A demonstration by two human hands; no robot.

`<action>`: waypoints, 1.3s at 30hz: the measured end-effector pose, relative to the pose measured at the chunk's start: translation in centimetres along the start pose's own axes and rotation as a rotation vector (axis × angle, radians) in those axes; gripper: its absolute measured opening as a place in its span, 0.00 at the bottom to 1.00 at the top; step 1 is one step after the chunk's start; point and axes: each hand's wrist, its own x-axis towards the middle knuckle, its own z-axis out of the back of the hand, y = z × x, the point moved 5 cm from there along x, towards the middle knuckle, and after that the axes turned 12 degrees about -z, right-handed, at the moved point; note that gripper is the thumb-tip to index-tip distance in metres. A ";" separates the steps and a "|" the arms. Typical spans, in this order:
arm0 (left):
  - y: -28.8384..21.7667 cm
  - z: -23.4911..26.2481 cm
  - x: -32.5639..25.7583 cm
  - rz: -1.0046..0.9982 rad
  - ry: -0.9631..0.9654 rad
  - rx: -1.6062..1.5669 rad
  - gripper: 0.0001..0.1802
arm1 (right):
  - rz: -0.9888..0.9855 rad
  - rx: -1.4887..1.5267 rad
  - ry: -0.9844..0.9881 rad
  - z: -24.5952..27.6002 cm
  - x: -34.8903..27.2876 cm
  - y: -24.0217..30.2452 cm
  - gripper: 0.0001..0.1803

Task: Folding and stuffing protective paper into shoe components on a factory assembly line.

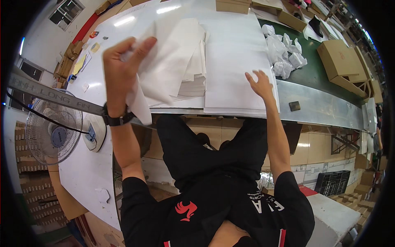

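Note:
My left hand (119, 70) is raised above the white table, its thumb and fingers closed on a sheet of thin white paper (158, 68). The sheet is blurred and curls down past my wrist. Beneath and beside it lies a loose, fanned pile of white paper (193, 87). To the right is a flat, neatly squared stack of large white sheets (230, 57), reaching the table's near edge. Over that stack's right side is my right hand (261, 85), fingers spread and holding nothing; whether it touches the top sheet I cannot tell.
Crumpled white paper wads (284, 51) lie on a green conveyor belt (314, 68) at the right, near an open cardboard box (341, 61). A small dark block (294, 106) sits on the metal edge (325, 109). At the left stands a fan (55, 127).

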 end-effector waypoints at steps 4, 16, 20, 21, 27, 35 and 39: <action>2.2 -3.6 -3.0 0.370 0.199 -0.546 0.21 | 0.418 0.915 0.428 3.7 -7.7 10.9 0.62; 14.9 -20.4 -12.1 0.186 -0.104 0.048 0.09 | -0.020 0.992 0.260 1.6 -7.6 9.4 0.31; 16.3 -27.1 -17.5 -0.065 0.226 0.024 0.15 | 0.202 1.709 0.138 2.6 1.6 2.8 0.25; 16.3 -28.8 -18.6 -0.071 0.227 0.014 0.15 | 0.154 1.647 -0.153 2.5 3.4 0.8 0.28; 15.4 -30.7 -22.5 -0.195 0.385 0.289 0.28 | -0.050 0.814 -0.550 -1.5 -1.1 -4.6 0.42; 13.8 -29.7 -23.8 -0.290 0.450 0.340 0.20 | 0.039 0.501 -0.493 -0.3 -4.9 -3.1 0.48; 14.2 -29.0 -23.8 -0.287 0.440 0.302 0.16 | 0.167 0.475 -0.338 -0.5 -5.6 -1.7 0.44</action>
